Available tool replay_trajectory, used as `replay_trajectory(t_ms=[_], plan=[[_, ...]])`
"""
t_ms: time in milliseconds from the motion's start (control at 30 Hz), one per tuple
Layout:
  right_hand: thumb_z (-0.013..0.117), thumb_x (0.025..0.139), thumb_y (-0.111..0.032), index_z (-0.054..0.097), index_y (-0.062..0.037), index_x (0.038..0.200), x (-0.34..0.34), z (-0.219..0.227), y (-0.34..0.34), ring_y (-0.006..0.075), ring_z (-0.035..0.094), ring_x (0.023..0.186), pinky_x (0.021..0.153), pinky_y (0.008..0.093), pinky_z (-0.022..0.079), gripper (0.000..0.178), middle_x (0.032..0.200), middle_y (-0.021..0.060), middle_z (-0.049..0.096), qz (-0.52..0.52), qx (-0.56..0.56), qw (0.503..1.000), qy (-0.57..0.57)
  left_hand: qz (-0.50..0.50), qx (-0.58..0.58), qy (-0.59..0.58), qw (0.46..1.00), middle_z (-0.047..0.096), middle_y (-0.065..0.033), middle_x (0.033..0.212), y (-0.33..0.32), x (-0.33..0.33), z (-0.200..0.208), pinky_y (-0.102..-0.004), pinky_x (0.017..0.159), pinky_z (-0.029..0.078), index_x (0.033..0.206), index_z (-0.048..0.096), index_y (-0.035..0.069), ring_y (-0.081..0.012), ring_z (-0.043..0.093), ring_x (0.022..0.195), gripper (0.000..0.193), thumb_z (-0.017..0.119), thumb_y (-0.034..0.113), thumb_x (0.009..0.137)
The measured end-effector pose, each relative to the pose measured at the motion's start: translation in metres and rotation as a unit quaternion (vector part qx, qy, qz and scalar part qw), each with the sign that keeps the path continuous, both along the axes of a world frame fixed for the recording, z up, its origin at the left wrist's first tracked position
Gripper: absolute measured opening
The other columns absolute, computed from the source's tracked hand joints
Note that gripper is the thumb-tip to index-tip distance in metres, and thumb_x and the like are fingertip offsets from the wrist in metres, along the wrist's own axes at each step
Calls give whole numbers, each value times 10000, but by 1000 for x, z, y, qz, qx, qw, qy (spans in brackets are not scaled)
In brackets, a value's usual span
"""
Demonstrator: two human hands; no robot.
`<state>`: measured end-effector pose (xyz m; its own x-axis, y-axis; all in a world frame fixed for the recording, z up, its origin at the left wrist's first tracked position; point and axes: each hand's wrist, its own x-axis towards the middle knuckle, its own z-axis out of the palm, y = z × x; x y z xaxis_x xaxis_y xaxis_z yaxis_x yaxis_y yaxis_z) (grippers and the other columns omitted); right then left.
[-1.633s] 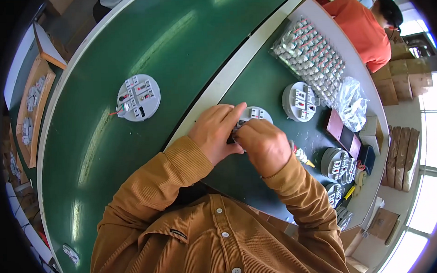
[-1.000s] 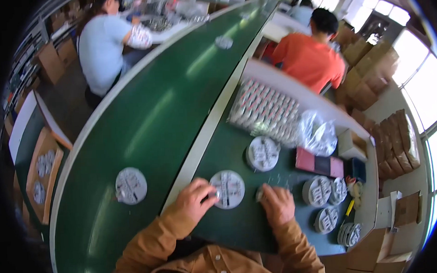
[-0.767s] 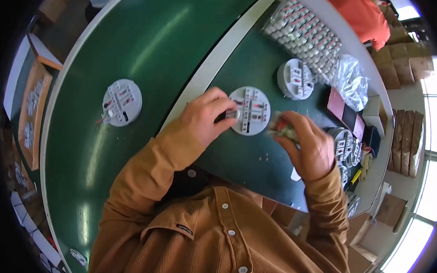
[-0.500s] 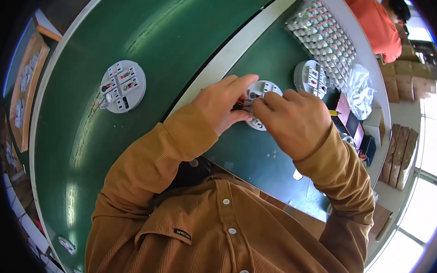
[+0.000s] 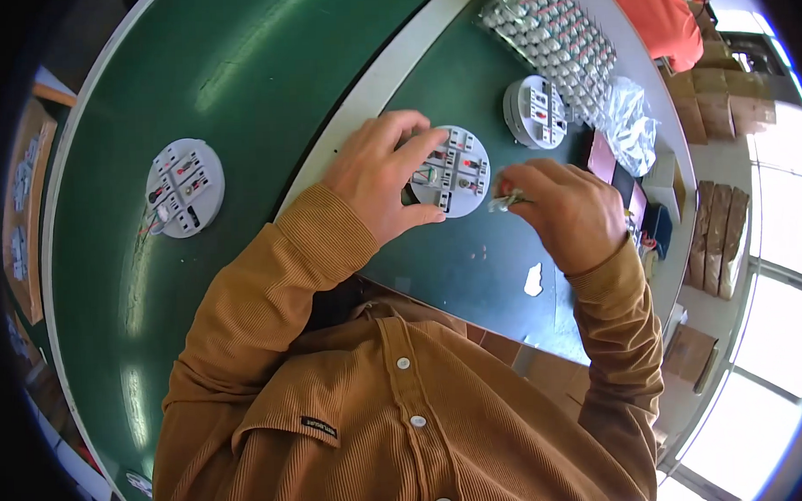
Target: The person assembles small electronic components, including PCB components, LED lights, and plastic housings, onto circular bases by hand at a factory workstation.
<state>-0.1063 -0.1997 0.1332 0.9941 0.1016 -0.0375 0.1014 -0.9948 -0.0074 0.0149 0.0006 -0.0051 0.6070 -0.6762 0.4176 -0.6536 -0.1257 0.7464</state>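
My left hand grips the left rim of a round white plastic base, thumb at the near side and fingers at the far side. Small terminal-like blocks, thin wires and a red part sit in the base's sections. Just right of it, my right hand is closed, fingertips pinched on a small pale piece too blurred to name. A similar round base stands beyond my right hand. Another one, with loose wires at its edge, lies on the green surface to the left.
A clear tray packed with rows of small white parts with red bits lies at the far right. Beside it are a crumpled clear plastic bag and a small box. Cartons and a person in red are beyond the table.
My right hand has drawn away from the base to the right, with the small pale piece in its fingertips. The base now shows almost whole. My left hand stays at its rim.
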Motion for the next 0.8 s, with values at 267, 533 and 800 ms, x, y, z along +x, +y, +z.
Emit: replay_trajectory(t_ms=[267, 533, 800], plan=[[782, 829, -161, 681, -112, 1009, 37, -10, -2, 223, 630, 766, 704, 388, 516, 212, 883, 39, 670, 151, -179, 972, 20, -32, 19, -35, 999, 606, -112, 1481, -20, 7, -13, -436, 1142, 476, 1395, 627, 61, -326, 596, 1332, 836, 963, 116, 631], [783, 813, -180, 683, -115, 925, 82, 0, 7, 249, 636, 755, 702, 395, 513, 163, 854, 55, 674, 225, -137, 959, 103, -50, 16, -39, 998, 603, -115, 1453, -23, 16, -18, -430, 1159, 470, 1318, 623, 74, -314, 580, 1370, 771, 992, 199, 653], [808, 866, -153, 749, -42, 1158, 31, -7, -24, 301, 723, 957, 870, 383, 555, 317, 1015, 126, 771, -141, 85, 977, 133, -41, 37, -37, 998, 609, -132, 1465, -36, 19, -17, -421, 1153, 475, 1344, 648, 53, -325, 605, 1335, 788, 976, 142, 634]])
